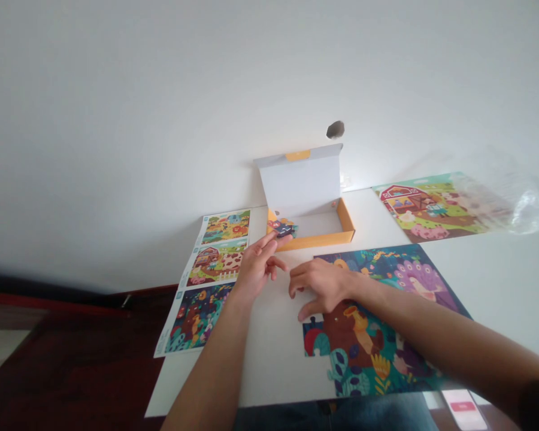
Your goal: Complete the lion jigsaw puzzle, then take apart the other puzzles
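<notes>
My left hand (257, 267) reaches toward the near left corner of an open orange box (327, 239) and pinches a dark puzzle piece (282, 228) at its fingertips. My right hand (321, 286) rests with fingers curled on the white table (269, 359), at the left edge of a mostly assembled dark jungle puzzle (377, 335). I cannot make out anything inside its fingers. The box's white lid (302, 179) stands upright behind the tray.
A strip of picture cards (209, 281) lies at the table's left edge. A finished farm puzzle (431, 206) lies at the back right beside a clear plastic bag (521, 209). A white wall rises behind. A phone (462, 410) sits at the near edge.
</notes>
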{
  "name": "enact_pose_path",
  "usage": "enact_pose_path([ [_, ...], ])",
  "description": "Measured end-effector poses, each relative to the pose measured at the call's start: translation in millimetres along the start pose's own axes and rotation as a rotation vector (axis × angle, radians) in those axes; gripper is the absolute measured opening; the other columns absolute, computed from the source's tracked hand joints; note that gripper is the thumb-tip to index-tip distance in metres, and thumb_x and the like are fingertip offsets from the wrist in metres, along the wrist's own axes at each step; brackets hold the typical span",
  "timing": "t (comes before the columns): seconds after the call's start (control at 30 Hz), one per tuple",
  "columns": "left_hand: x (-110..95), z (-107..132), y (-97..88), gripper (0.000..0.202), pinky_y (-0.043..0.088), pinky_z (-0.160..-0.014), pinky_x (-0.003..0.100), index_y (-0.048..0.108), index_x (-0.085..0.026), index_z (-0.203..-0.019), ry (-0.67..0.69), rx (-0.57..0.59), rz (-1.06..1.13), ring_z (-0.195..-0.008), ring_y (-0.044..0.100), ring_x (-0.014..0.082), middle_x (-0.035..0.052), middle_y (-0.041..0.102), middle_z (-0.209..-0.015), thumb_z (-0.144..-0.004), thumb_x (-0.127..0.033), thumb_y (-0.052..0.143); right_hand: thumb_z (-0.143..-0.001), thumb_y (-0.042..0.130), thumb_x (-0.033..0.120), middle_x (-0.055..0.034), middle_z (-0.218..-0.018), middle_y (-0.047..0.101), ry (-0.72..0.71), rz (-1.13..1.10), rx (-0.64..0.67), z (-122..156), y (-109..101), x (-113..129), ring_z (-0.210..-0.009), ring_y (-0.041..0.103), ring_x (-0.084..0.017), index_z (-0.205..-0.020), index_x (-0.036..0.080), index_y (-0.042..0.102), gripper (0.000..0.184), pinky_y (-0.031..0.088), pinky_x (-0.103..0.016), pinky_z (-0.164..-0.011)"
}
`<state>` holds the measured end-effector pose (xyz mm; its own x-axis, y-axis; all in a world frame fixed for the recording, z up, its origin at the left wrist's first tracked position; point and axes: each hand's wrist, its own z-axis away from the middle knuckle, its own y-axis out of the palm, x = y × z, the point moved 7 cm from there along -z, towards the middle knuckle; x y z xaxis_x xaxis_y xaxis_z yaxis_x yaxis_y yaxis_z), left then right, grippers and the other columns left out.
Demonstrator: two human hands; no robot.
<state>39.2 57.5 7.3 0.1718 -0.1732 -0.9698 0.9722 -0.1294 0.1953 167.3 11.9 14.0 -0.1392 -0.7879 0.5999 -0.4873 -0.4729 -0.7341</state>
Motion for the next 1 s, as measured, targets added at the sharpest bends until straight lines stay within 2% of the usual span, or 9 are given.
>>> enact_pose_path([
  [0.07, -1, 1, 4.2, 0.065, 0.036, -0.032, 0.017, 0.046, -0.017, -0.139, -0.002, 0.043, 0.026, -0.052, 0.068, 0.0123, 0.0203, 0.065, -0.125, -0.083, -0.046, 0.065, -0.068, 0.075, 0.062, -0.0032, -0.088, 0.062, -0.072, 0.037, 0.129, -2, 13, 14, -0.076, 0.057, -0.017, -0.096, 0.02, 0.067, 0.051, 0.038, -0.027, -0.062],
  [0.13, -3, 3, 6.4, 0.069, 0.036, -0.032, 0.017, 0.042, -0.017, -0.144, 0.012, 0.065, 0.048, -0.052, 0.068, 0.0126, 0.0213, 0.064, -0.126, -0.084, -0.045, 0.064, -0.067, 0.075, 0.063, -0.0034, -0.089, 0.061, -0.129, 0.051, 0.194, -4, 21, 26, -0.076, 0.055, -0.017, -0.095, 0.02, 0.067, 0.051, 0.039, -0.028, -0.064],
  [0.3, -2, 3, 5.6, 0.07, 0.036, -0.033, 0.017, 0.046, -0.016, -0.142, 0.016, 0.082, 0.05, -0.05, 0.067, 0.0129, 0.0183, 0.07, -0.113, -0.082, -0.047, 0.065, -0.069, 0.074, 0.054, -0.0032, -0.086, 0.059, -0.179, 0.1, 0.249, -5, 30, 37, -0.07, 0.05, -0.016, -0.077, 0.019, 0.064, 0.037, 0.039, -0.032, -0.071],
  [0.43, 0, 2, 3.2, 0.065, 0.036, -0.034, 0.018, 0.053, -0.013, -0.136, 0.016, 0.084, 0.048, -0.048, 0.065, 0.012, 0.0151, 0.072, -0.103, -0.081, -0.047, 0.064, -0.068, 0.074, 0.047, -0.0034, -0.085, 0.06, -0.174, 0.097, 0.264, -6, 30, 39, -0.073, 0.051, -0.017, -0.077, 0.019, 0.06, 0.032, 0.039, -0.033, -0.072],
  [0.6, -2, 1, 3.0, 0.05, 0.031, -0.032, 0.018, 0.06, -0.012, -0.122, 0.05, 0.1, 0.071, -0.04, 0.056, 0.0087, 0.0048, 0.069, -0.08, -0.082, -0.043, 0.062, -0.065, 0.069, 0.016, 0.0024, -0.07, 0.06, -0.092, -0.096, 0.344, -4, 31, 35, -0.066, 0.051, -0.013, -0.076, 0.019, 0.058, 0.016, 0.039, -0.026, -0.066],
  [0.67, -4, 1, 3.9, 0.042, 0.027, -0.032, 0.018, 0.063, -0.012, -0.114, 0.071, 0.111, 0.083, -0.036, 0.05, 0.0062, 0.0005, 0.063, -0.071, -0.083, -0.041, 0.062, -0.064, 0.063, 0.006, 0.0033, -0.072, 0.061, -0.046, -0.215, 0.358, -3, 27, 32, -0.064, 0.051, -0.011, -0.082, 0.019, 0.06, 0.023, 0.04, -0.022, -0.063],
  [0.77, -2, 1, 4.6, 0.033, 0.023, -0.033, 0.017, 0.066, -0.012, -0.102, 0.074, 0.119, 0.085, -0.034, 0.041, 0.0034, -0.0031, 0.056, -0.061, -0.084, -0.039, 0.062, -0.067, 0.059, 0.002, 0.0027, -0.076, 0.062, 0.005, -0.329, 0.233, -6, 9, 27, -0.064, 0.051, -0.009, -0.086, 0.017, 0.062, 0.025, 0.04, -0.019, -0.062],
  [0.93, 12, 0, 7.9, 0.041, 0.019, -0.033, 0.017, 0.063, -0.013, -0.089, -0.016, 0.175, -0.004, -0.035, 0.038, 0.0037, -0.0035, 0.053, -0.056, -0.085, -0.054, 0.059, -0.08, 0.06, 0.012, 0.0029, -0.07, 0.06, 0.26, -0.227, -0.344, -5, -50, 1, -0.056, 0.047, -0.008, -0.086, 0.018, 0.061, 0.008, 0.039, -0.02, -0.057],
  [1.0, 16, 1, 11.8, 0.043, 0.019, -0.033, 0.017, 0.062, -0.014, -0.084, -0.029, 0.214, -0.122, -0.034, 0.038, 0.0038, -0.0042, 0.052, -0.052, -0.082, -0.057, 0.063, -0.084, 0.062, 0.019, 0.0026, -0.068, 0.06, 0.37, -0.142, -0.498, 1, -68, -8, -0.055, 0.049, -0.008, -0.088, 0.018, 0.061, 0.005, 0.038, -0.021, -0.056],
])
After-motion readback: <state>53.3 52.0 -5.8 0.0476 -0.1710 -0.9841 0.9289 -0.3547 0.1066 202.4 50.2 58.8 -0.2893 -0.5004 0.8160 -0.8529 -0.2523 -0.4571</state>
